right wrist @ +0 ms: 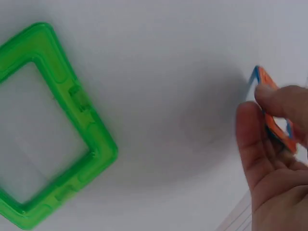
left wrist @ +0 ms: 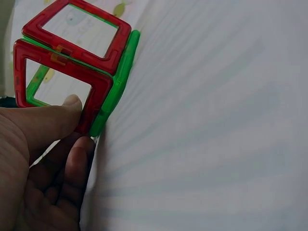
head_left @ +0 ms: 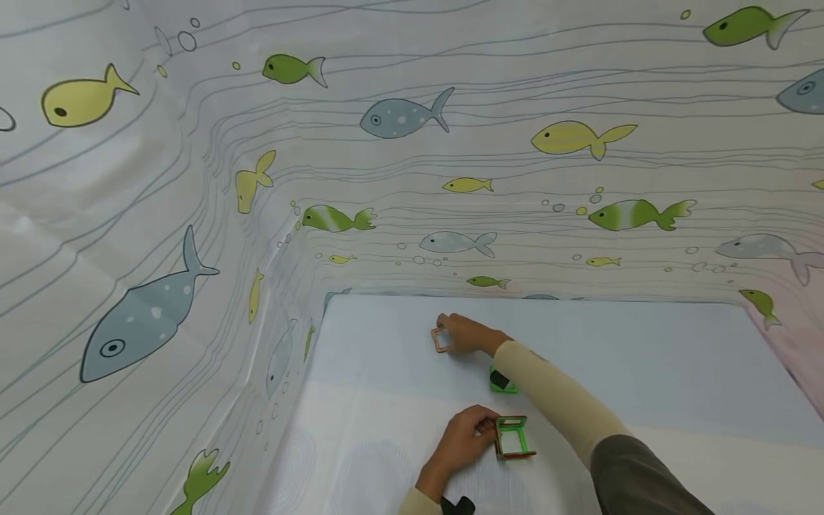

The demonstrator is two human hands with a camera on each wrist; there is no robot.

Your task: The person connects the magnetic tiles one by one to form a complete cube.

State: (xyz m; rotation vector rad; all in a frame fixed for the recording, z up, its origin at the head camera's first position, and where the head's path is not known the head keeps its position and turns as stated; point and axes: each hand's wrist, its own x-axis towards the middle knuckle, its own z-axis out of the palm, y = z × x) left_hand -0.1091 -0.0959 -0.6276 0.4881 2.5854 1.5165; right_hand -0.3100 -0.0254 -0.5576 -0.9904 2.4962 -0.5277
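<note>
In the head view my left hand [head_left: 462,438] is low and near, at the left side of a small open structure of red and green magnetic tiles [head_left: 513,455]. The left wrist view has the thumb across a red square tile frame [left wrist: 101,94] and fingers curled below, pinching its lower edge; a second red frame and green frames join it. Farther back, my right hand [head_left: 468,335] pinches an orange, blue-edged square magnetic tile [head_left: 435,342] between thumb and fingers. A green square magnetic tile [right wrist: 91,122] lies flat on the table, partly covered by the right forearm in the head view.
A white table [head_left: 373,343] stretches beneath both hands. Fish-patterned sheeting [head_left: 412,161] rises behind its back edge and along its left side. Each wrist carries a small black device [head_left: 458,506].
</note>
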